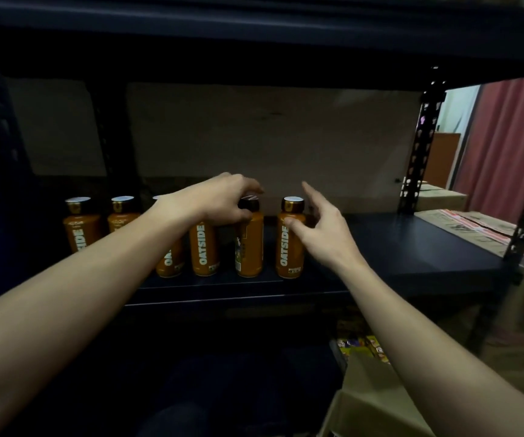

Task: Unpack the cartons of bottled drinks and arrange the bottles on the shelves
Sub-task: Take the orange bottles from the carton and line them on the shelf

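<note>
Several orange Oatside bottles with dark caps stand in a row on the dark shelf [412, 247]. My left hand [223, 197] grips the cap of one bottle [249, 247], whose label is turned sideways. At the right end of the row stands another bottle [290, 250]. My right hand [320, 225] is open beside it, thumb touching its shoulder, fingers spread behind it. Two more bottles [81, 225] stand further left, partly hidden by my left forearm.
An open carton [377, 402] sits at the lower right below the shelf. Taped cartons [481, 231] are stacked to the right of the rack's upright post [418, 146]. A red curtain [513, 146] hangs at the far right. The shelf above is low overhead.
</note>
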Available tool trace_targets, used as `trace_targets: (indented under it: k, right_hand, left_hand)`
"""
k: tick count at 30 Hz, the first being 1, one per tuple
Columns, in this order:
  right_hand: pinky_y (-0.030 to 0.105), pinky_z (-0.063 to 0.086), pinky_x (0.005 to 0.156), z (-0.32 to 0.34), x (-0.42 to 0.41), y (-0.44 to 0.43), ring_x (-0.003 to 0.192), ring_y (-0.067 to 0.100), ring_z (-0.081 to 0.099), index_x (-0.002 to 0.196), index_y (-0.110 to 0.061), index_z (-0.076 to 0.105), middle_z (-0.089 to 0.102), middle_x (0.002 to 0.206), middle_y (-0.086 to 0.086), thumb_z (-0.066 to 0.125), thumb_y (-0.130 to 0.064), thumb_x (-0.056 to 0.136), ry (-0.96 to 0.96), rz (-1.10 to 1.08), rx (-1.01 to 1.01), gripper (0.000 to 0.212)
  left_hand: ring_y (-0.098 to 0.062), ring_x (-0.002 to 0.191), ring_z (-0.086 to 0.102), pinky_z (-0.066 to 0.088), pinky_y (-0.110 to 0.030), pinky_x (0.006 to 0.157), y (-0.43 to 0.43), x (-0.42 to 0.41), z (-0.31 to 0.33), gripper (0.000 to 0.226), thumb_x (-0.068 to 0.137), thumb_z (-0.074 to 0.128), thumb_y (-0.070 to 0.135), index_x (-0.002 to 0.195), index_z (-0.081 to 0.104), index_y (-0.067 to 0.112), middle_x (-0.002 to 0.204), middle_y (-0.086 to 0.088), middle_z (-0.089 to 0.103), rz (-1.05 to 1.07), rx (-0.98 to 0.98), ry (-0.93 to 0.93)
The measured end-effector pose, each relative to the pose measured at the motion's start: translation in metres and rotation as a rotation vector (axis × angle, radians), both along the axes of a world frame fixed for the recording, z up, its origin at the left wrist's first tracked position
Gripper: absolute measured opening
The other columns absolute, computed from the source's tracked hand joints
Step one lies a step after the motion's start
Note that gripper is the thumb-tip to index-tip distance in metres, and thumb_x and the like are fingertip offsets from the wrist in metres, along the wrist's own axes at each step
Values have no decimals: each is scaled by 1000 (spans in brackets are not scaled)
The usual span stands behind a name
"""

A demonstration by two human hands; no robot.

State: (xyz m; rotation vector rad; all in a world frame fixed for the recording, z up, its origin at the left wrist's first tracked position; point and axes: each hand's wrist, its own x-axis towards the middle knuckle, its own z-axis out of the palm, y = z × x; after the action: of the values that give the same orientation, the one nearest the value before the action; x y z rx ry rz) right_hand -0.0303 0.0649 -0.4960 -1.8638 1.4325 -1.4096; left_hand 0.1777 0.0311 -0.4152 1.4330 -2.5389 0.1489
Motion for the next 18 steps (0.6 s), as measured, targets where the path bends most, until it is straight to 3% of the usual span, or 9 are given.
trace_targets:
  k: [3, 5, 7, 9, 12, 18]
  right_hand:
    - [36, 42, 104, -16, -5, 1, 137, 18, 47, 149, -30, 39, 49, 149, -3, 74, -42, 89, 18, -66, 89, 71]
    - [34, 44, 96, -25, -6, 2, 128, 20, 54, 145, -25, 40, 54, 143, 1, 74, -51, 86, 61, -79, 210, 73]
    - [31, 46, 89, -36, -4, 4, 114, 18, 58, 144, -20, 38, 57, 138, 4, 76, -53, 84, 125, -73, 297, 78]
    - [31, 47, 89, -45, -1, 4, 113, 18, 60, 140, -19, 40, 58, 136, 5, 79, -49, 83, 166, -91, 315, 76]
    - [31, 47, 89, -49, -1, 2, 118, 20, 60, 139, -19, 41, 59, 135, 4, 81, -45, 82, 164, -111, 310, 74]
    - [28, 46, 87, -54, 0, 0, 102, 10, 56, 143, -20, 43, 62, 132, 3, 78, -42, 85, 125, -54, 285, 72]
  left_hand:
    - [-16, 124, 55, 50, -33, 99, 1, -1, 3, 58, 89, 70, 31, 142, 47, 25, 140, 0, 54, 15, -24, 93]
    - [-16, 114, 57, 53, -35, 91, 1, -2, 2, 54, 88, 68, 46, 134, 53, 23, 129, 1, 57, 63, -108, 114]
    - [-17, 104, 58, 53, -35, 84, 3, -5, -3, 53, 87, 60, 60, 124, 56, 22, 118, -1, 57, 136, -214, 28]
    - [-19, 102, 58, 51, -35, 81, 3, -8, -8, 52, 88, 56, 63, 120, 57, 22, 114, -1, 57, 172, -273, -60]
    - [-18, 105, 58, 51, -34, 83, 3, -7, -7, 45, 90, 60, 55, 123, 57, 24, 116, -1, 57, 158, -271, -57]
    - [-11, 105, 56, 50, -27, 82, 0, 0, 4, 28, 90, 69, 23, 117, 62, 26, 115, 5, 58, 55, -57, 86]
